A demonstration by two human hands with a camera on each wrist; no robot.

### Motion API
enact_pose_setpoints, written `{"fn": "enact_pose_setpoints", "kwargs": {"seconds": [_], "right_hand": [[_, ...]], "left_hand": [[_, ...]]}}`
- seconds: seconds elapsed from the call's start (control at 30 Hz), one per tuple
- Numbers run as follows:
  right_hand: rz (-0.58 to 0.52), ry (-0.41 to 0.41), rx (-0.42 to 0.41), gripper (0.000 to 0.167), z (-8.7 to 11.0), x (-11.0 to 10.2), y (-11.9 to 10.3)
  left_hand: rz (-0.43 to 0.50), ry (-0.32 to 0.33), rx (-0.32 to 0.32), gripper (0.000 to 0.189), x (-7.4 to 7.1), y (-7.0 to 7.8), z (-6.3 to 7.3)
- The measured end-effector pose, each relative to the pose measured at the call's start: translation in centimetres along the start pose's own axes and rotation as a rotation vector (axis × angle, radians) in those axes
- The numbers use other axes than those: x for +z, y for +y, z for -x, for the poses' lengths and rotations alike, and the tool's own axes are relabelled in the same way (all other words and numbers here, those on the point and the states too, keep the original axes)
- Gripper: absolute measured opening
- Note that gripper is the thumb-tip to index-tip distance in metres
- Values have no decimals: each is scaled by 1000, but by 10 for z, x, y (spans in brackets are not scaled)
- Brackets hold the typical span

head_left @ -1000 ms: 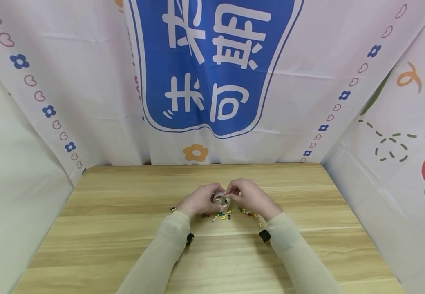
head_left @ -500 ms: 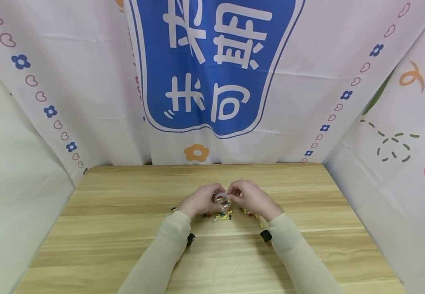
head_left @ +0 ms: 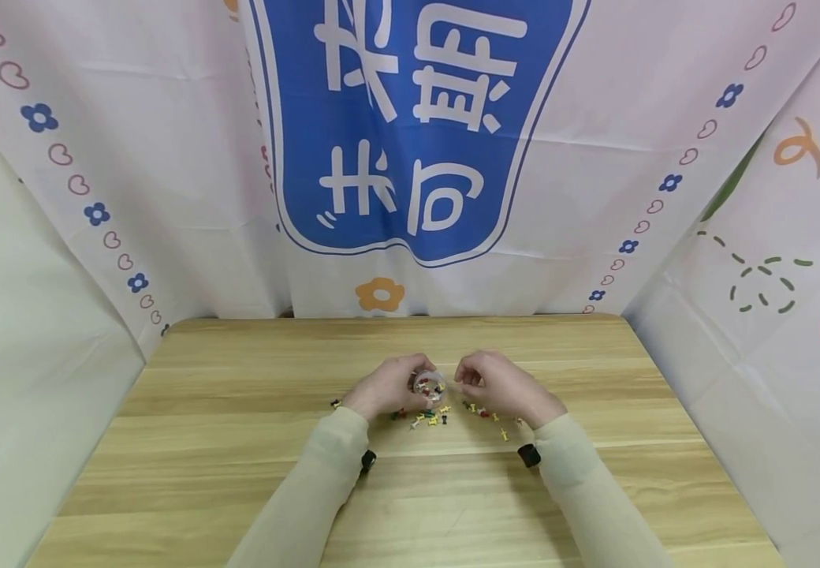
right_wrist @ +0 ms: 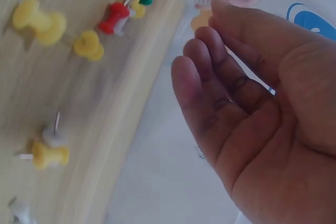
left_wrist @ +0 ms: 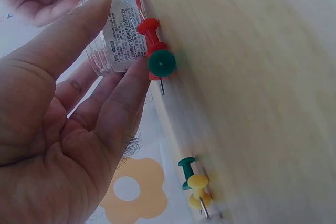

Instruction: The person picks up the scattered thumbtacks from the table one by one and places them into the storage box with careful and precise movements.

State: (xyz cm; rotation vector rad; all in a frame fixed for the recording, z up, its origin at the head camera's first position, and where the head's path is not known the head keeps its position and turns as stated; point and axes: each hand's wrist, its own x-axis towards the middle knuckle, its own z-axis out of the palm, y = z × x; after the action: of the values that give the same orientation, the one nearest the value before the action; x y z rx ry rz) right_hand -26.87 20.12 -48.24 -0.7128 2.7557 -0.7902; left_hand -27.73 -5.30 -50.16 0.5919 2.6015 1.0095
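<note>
My left hand (head_left: 390, 383) grips a small clear plastic jar (head_left: 430, 401) with a printed label, its thumb and fingers curled round the side. Several push pins (head_left: 426, 387) in mixed colours lie inside it. To the right of the rim, a short gap away, my right hand (head_left: 501, 386) hovers with relaxed, bent fingers; its palm (right_wrist: 283, 166) shows no pin in the right wrist view. By the left fingers, a red push pin (left_wrist: 149, 31) and a green push pin (left_wrist: 161, 63) lie on the table. A yellow push pin (right_wrist: 39, 22) lies on the right-hand side.
Loose push pins (head_left: 433, 421) are scattered on the wooden table (head_left: 240, 465) in front of the jar, with more below the right hand and a dark one (head_left: 335, 403) left of the left hand. A printed white curtain (head_left: 566, 205) hangs behind the table's far edge.
My right hand was at the jar's rim and has now drawn back to the right, its fingers apart from the jar. The left hand and jar stay in place.
</note>
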Motion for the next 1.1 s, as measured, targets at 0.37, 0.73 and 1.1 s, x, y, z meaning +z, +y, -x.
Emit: {"fn": "enact_pose_setpoints", "kwargs": {"seconds": [0.37, 0.73, 1.1], "right_hand": [[64, -98, -21, 10, 10, -12, 8], [143, -175, 128, 23, 20, -11, 5], [155, -210, 245, 27, 28, -15, -4]], "left_hand": [[-3, -1, -12, 49, -1, 0, 1], [-9, -3, -23, 50, 0, 0, 1], [-10, -1, -17, 50, 0, 1, 1]]}}
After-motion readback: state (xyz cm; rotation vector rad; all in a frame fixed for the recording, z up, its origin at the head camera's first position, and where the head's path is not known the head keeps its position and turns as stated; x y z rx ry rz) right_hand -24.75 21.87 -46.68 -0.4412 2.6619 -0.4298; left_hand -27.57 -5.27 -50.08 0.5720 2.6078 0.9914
